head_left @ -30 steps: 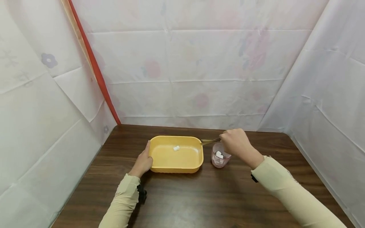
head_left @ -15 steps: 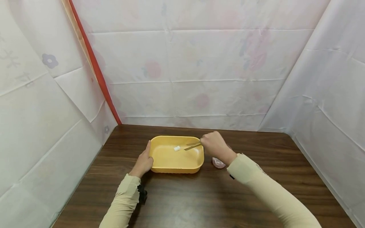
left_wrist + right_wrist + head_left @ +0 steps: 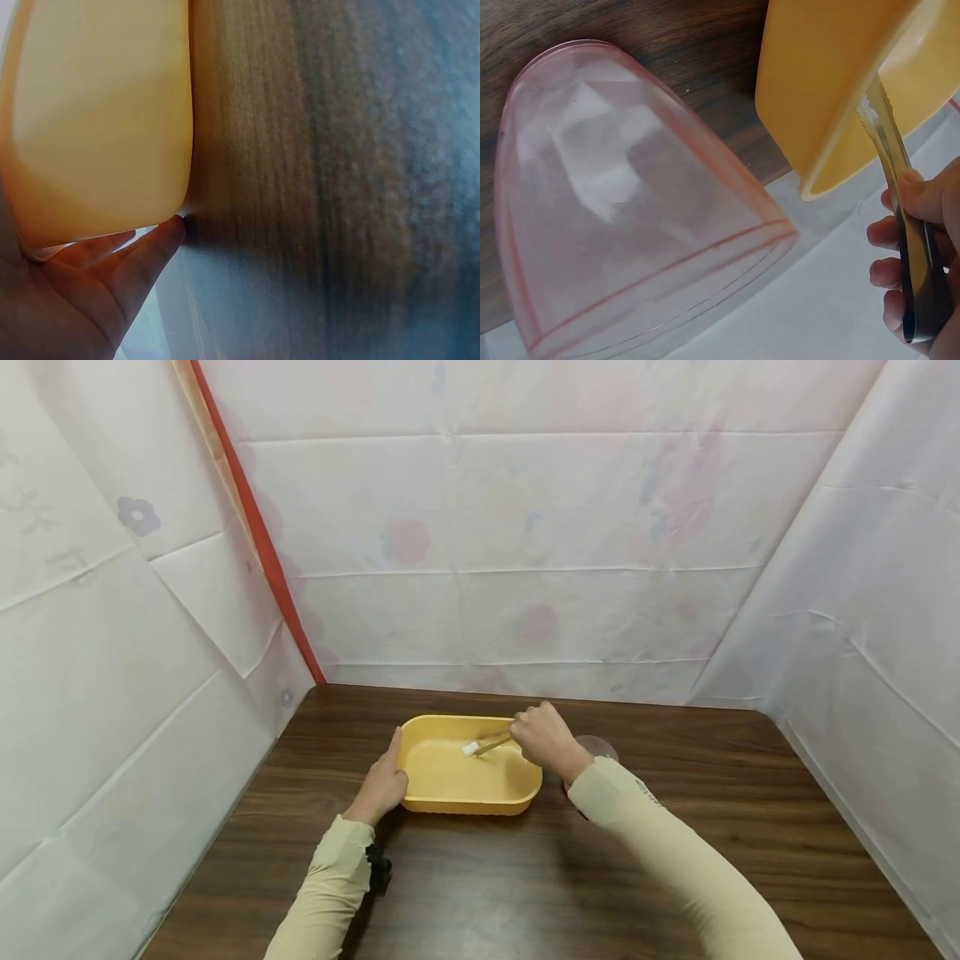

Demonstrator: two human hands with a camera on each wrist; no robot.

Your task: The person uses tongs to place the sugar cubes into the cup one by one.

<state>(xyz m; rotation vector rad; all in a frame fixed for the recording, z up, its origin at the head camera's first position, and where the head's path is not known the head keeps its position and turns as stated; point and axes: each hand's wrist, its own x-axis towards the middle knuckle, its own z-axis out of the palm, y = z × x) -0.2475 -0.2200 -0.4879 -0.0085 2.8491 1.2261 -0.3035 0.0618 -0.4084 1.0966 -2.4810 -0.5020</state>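
In the head view a yellow rectangular basin (image 3: 468, 781) stands on the table. My left hand (image 3: 381, 783) rests against its left end; in the left wrist view the fingers (image 3: 142, 262) lie straight along the outside of that end wall. My right hand (image 3: 547, 741) grips metal tongs (image 3: 904, 217) over the right part of the basin, their tips angled down to the left. Small white blocks (image 3: 470, 749) lie on the basin floor at the tong tips; whether the tips hold one cannot be told. The inside of the left palm is hidden.
A clear pink cup (image 3: 607, 195) with white pieces visible through its wall stands right of the basin, partly behind my right forearm in the head view. The dark wooden table (image 3: 480, 877) is bordered by white patterned sheets (image 3: 487, 527) at the back and sides.
My right hand has moved left with the tongs, from above the pink cup to inside the basin beside the white blocks. My left hand has stayed at the basin's left end.
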